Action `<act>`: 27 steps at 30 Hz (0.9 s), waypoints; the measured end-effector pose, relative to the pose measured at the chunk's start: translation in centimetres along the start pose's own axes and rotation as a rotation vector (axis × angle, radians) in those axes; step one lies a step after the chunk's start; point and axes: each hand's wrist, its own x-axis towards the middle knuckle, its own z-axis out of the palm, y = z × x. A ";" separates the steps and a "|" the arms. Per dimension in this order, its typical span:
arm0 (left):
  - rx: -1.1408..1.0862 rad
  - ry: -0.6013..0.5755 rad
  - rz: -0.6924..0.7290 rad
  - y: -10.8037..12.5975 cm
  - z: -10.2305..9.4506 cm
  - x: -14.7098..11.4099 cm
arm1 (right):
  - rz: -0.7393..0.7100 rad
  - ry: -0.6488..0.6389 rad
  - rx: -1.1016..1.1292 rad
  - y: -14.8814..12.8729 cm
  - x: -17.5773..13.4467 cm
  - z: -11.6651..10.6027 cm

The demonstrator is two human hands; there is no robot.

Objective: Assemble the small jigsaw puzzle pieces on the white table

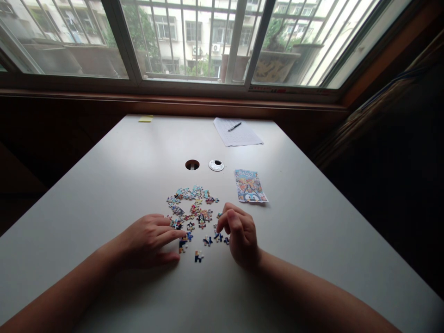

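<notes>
Many small jigsaw pieces (194, 209) lie in a loose heap and ring on the white table (138, 162). My left hand (151, 240) rests at the heap's left side, fingers stretched out and apart. Its index fingertip touches a dark blue and orange piece (182, 246). A single piece (199, 256) sits closer to me, between the hands. On the right, my right hand (240, 236) is closed, fingers curled in and thumb on top. Whatever its fingers may hold is hidden. Several dark blue pieces (207, 240) lie just left of it.
A colourful "Bluey" picture sheet (250, 186) lies beyond my right hand. Farther back are a round cable hole (192, 164), its metal cover (216, 165), paper (239, 134) with a pen (235, 126), and yellow sticky notes (146, 119). A barred window (194, 41) stands behind the table.
</notes>
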 end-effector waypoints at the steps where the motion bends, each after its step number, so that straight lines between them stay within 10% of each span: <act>1: -0.002 -0.001 -0.001 -0.1 0.1 0.0 | -0.002 -0.002 0.000 0.0 0.0 0.0; 27: -0.037 0.052 0.022 -0.4 -0.4 -0.2 | 0.001 -0.035 -0.037 0.1 0.1 0.0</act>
